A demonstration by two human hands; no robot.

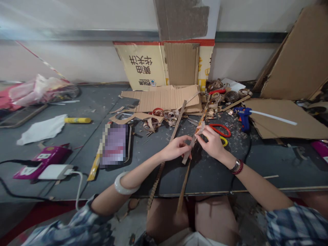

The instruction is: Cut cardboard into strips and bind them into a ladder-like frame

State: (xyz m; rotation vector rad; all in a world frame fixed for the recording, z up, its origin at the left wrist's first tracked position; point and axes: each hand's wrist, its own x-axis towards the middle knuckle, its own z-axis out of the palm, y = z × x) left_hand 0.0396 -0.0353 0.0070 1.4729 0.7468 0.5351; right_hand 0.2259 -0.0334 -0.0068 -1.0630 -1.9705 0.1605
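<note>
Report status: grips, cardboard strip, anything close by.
Left grip and right grip both pinching the cardboard strip. Strip slanted over the table. Red handle loop close beside right grip.

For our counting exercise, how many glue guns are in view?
1: the blue glue gun, right of the right hand, by the left edge of the flat cardboard. Any under the clutter would be hidden.

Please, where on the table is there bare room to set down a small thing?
Mostly bare: between phone and left hand; right of the cable, in front of flat cardboard. Crowded: around the scissors and the curled scraps.
</note>
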